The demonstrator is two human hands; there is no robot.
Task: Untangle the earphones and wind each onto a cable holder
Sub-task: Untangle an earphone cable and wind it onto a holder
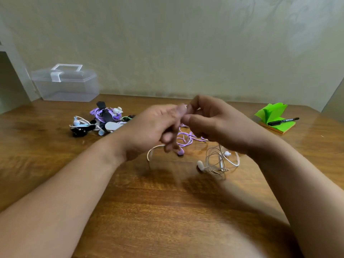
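My left hand (158, 127) and my right hand (210, 121) meet above the table's middle, both with curled fingers on a purple earphone cable (188, 138). Its loops hang under the hands and a purple earbud (180, 151) dangles just below my left fingers. A white earphone (216, 162) lies coiled on the wood under my right wrist, and a white cable arc (150, 153) shows under my left hand. A pile of wound earphones and cable holders (100, 120) in purple, black, white and blue sits at the back left. What my fingertips pinch is blurred.
A clear plastic box (67, 84) with a handle stands at the back left against the wall. A green sticky-note pad (273, 118) with a black marker (283, 121) on it lies at the right. The wooden table (167, 211) stretches toward me.
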